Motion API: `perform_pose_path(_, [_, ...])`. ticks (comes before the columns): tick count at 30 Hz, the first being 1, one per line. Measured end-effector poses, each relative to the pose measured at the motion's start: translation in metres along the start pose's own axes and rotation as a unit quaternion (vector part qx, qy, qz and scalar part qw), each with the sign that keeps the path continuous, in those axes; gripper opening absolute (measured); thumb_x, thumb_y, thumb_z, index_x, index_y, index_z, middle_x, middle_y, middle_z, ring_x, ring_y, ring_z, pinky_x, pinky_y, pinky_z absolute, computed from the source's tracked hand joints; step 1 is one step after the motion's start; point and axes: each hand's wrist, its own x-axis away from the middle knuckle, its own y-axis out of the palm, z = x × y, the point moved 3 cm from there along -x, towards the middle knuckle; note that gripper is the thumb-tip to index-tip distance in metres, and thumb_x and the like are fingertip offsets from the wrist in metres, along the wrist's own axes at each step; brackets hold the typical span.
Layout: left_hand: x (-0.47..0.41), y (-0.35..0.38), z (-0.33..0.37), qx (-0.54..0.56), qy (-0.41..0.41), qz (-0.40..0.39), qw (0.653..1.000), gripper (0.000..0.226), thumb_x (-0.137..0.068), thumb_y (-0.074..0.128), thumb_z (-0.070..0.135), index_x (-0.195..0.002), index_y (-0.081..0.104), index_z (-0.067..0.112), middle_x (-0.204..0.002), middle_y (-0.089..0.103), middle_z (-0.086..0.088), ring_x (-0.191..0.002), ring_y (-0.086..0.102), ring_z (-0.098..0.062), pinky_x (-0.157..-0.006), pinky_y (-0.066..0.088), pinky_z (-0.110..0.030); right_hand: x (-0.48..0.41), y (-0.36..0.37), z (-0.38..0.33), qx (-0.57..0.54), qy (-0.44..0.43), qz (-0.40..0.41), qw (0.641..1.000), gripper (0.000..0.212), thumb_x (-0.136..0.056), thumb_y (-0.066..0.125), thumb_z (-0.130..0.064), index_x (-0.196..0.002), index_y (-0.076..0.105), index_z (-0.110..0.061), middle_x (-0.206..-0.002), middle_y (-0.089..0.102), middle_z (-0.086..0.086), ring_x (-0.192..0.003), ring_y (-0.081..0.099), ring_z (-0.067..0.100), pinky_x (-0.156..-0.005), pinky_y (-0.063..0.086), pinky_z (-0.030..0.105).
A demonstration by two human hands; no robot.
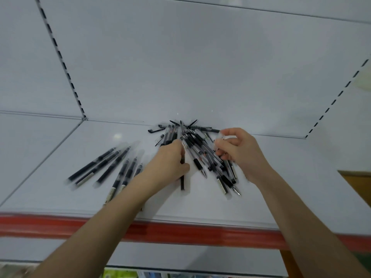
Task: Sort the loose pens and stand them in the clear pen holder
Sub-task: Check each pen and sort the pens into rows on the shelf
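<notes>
The tangled pile of black-and-clear plastic pens lies at the far middle of the white shelf, against its back panel. A sorted row of similar pens lies to the left. The clear pen holder is not in view.

The pens in the pile cross one another, so pulling one out is likely to drag its neighbours. Those could roll towards the near red edge strip or into the sorted row.

The left hand has a closed grip, fingers and thumb wrapped round a slim black pen. The right hand curls over the pile's right side. Blur hides whether its grip pinches a pen.
</notes>
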Motion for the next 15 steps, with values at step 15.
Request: perform_pose_path(15, [0.05, -0.02, 0.005, 0.361, 0.019, 0.07, 0.93, 0.019, -0.086, 0.058, 0.004, -0.079, 0.066, 0.02, -0.058, 0.053, 0.007, -0.054, 0.054, -0.002, -0.053, 0.051, -0.017, 0.016, 0.019, -0.042, -0.068, -0.092, -0.028, 0.993, 0.013, -0.088, 0.06, -0.016, -0.101, 0.059, -0.018, -0.076, 0.071, 0.006, -0.068, 0.066, 0.012, -0.068, 0.05, 0.026])
